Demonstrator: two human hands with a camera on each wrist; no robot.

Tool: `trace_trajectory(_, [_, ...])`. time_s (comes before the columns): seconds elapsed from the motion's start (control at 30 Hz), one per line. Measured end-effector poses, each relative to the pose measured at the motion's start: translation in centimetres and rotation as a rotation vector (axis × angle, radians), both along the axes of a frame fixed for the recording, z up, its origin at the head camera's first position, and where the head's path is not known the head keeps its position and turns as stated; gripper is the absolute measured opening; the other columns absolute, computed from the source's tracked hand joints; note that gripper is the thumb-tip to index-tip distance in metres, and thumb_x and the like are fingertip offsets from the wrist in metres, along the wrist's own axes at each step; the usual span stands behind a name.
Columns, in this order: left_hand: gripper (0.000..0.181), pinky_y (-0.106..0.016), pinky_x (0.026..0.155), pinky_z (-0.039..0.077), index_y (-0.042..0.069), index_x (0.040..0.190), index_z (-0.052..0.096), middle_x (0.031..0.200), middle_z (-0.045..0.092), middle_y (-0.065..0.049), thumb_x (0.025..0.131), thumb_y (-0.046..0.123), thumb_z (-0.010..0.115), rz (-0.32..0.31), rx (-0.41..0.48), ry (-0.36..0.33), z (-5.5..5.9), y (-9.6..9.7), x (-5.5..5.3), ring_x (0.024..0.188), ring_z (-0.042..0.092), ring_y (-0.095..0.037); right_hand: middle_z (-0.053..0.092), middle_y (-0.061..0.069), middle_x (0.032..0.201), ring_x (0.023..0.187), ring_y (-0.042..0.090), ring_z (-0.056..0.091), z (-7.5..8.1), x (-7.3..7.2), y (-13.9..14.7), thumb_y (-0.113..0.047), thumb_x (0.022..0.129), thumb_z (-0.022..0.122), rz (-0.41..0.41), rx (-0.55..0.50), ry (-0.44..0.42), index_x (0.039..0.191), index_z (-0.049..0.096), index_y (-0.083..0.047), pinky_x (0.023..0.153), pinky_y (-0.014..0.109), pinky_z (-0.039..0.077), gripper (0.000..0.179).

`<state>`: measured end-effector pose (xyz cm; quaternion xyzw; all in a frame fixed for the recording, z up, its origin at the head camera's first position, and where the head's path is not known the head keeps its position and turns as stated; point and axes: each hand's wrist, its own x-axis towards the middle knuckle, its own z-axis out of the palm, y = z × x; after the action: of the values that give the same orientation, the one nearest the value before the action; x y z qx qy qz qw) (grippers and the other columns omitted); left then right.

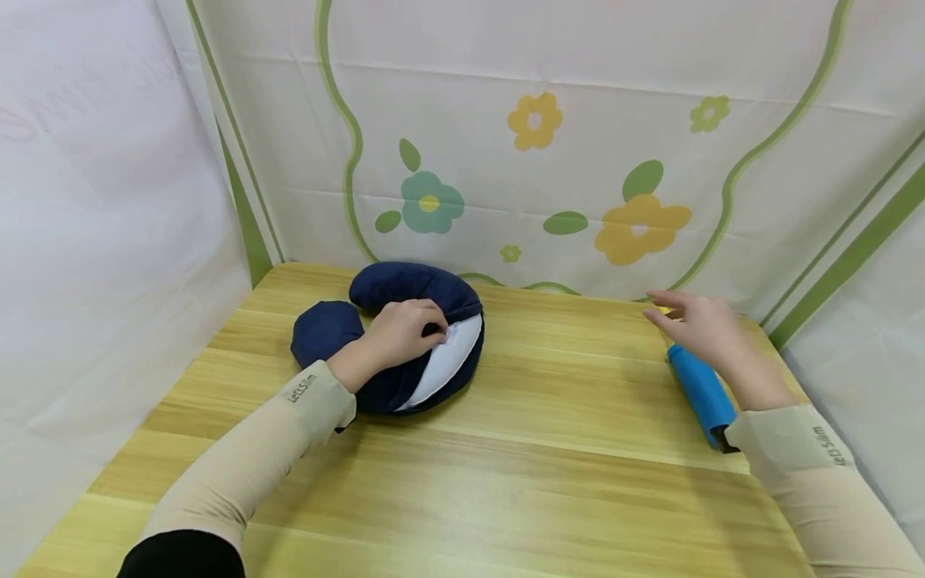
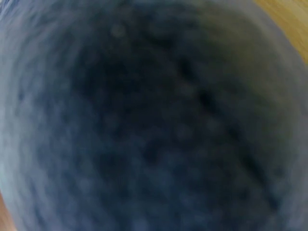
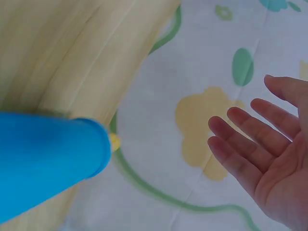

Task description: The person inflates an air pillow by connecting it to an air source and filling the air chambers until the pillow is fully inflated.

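Note:
A navy U-shaped neck pillow (image 1: 415, 281) lies on the table toward the back left, its cover parted along one side so that a white inner part (image 1: 457, 353) shows. My left hand (image 1: 406, 331) reaches over the pillow, thumb and fingertips pinching at the edge of that white strip. Blurred navy fabric (image 2: 144, 144) nearly fills the left wrist view, hiding the fingers there. Over the right side of the table, my right hand (image 1: 704, 325) is held in the air with nothing in it. Its fingers spread loosely in the right wrist view. Below it lies a blue cylinder (image 1: 699, 389) with a dark end.
A small yellow piece (image 3: 114, 142) shows just past the blue cylinder's far end. Behind the wooden table (image 1: 549, 482) hangs a white curtain (image 1: 462, 96) with printed flowers, and pale fabric walls stand at both sides.

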<state>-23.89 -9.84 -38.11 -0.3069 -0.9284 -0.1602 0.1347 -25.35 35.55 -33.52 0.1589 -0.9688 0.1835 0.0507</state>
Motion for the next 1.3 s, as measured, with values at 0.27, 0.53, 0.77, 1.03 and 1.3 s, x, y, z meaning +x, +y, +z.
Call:
trace_trajectory(0.27, [0.011,-0.04,0.079,0.055,0.014,0.101,0.079,0.109,0.072,-0.002,0.092,0.02,0.08,0.006,-0.001,0.014,0.0,0.0,0.0,0.095,0.07,-0.021,0.066,0.023,0.129,0.098,0.042,0.071,0.0,1.2,-4.0,-0.028,0.105,0.062,0.138,-0.088,0.131,0.137,0.065,-0.002,0.079,0.058,0.056,0.042])
trace_trajectory(0.53, [0.011,-0.04,0.078,0.055,0.014,0.102,0.079,0.109,0.072,-0.002,0.093,0.02,0.079,0.005,0.007,0.013,-0.1,0.1,0.1,0.095,0.069,-0.021,0.069,0.02,0.127,0.103,0.037,0.071,-1.4,2.1,-7.0,-0.022,0.103,0.066,0.211,-0.145,0.159,0.134,0.067,-0.002,0.086,0.055,0.055,0.037])
trace_trajectory(0.77, [0.011,-0.04,0.078,0.055,0.014,0.101,0.079,0.109,0.072,-0.002,0.092,0.02,0.08,0.006,0.004,0.01,-0.3,-0.1,0.0,0.094,0.069,-0.021,0.068,0.019,0.129,0.104,0.036,0.07,-3.3,1.4,-9.5,-0.024,0.103,0.065,0.252,-0.077,0.093,0.136,0.067,-0.005,0.085,0.051,0.054,0.038])
trace_trajectory(1.03, [0.011,-0.039,0.079,0.055,0.014,0.102,0.079,0.11,0.072,-0.001,0.093,0.02,0.079,0.02,-0.006,-0.001,-0.3,-0.1,0.1,0.095,0.069,-0.02,0.07,0.014,0.128,0.101,0.03,0.072,-4.2,-0.1,-12.9,-0.026,0.103,0.066,0.276,-0.096,0.059,0.135,0.069,-0.009,0.082,0.051,0.056,0.037])
trace_trajectory(1.3, [0.012,-0.04,0.08,0.056,0.013,0.102,0.079,0.109,0.072,-0.002,0.092,0.02,0.08,0.014,-0.012,0.013,-0.2,0.1,0.1,0.095,0.069,-0.021,0.073,0.011,0.12,0.095,0.026,0.074,-4.7,-1.1,-16.7,-0.027,0.102,0.066,0.338,-0.145,0.057,0.13,0.072,-0.011,0.068,0.039,0.056,0.034])
